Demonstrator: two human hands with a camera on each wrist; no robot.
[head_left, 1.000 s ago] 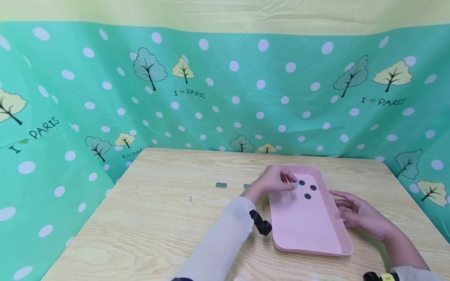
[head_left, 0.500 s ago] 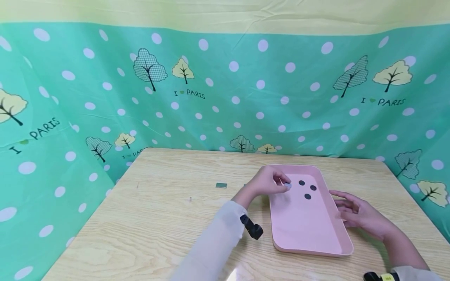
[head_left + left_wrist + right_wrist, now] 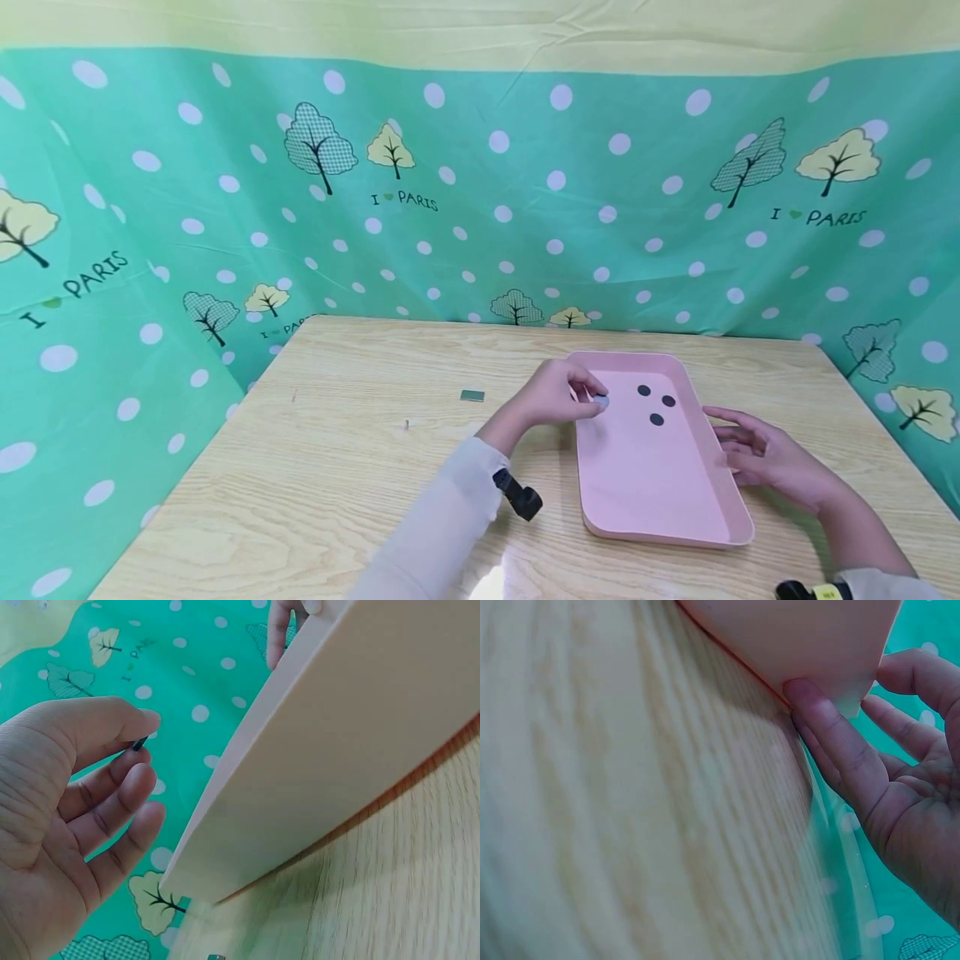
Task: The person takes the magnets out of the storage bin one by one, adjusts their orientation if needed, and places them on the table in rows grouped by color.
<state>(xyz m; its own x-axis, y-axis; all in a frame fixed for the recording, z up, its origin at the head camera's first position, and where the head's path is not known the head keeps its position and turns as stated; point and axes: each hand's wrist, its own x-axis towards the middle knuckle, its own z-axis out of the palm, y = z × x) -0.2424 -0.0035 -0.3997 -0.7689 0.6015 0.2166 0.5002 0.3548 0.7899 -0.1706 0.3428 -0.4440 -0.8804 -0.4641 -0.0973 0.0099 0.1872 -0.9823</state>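
A shallow pink tray point(image 3: 652, 475) lies on the wooden table, with three black round discs point(image 3: 657, 419) on its floor toward the far end. Over the tray's left rim, my left hand point(image 3: 558, 393) pinches a small thin disc point(image 3: 602, 401) between thumb and fingertip. Its face looks grey-blue from the head; in the left wrist view only the dark edge of the disc point(image 3: 139, 742) shows, the other fingers loosely bent below. My right hand point(image 3: 772, 458) rests its spread, slightly bent fingers against the tray's outer right wall, touching the pink side point(image 3: 817, 645) in the right wrist view.
A small dark green rectangular piece point(image 3: 472, 396) lies on the table point(image 3: 315, 475) left of the tray. Farther left is a tiny thin object point(image 3: 407, 425), too small to identify. A green dotted curtain point(image 3: 450, 250) hangs behind the table's far edge.
My left hand has moved left, from beside the black discs toward the tray's left rim, still pinching the small disc. My right hand and the tray have stayed in place.
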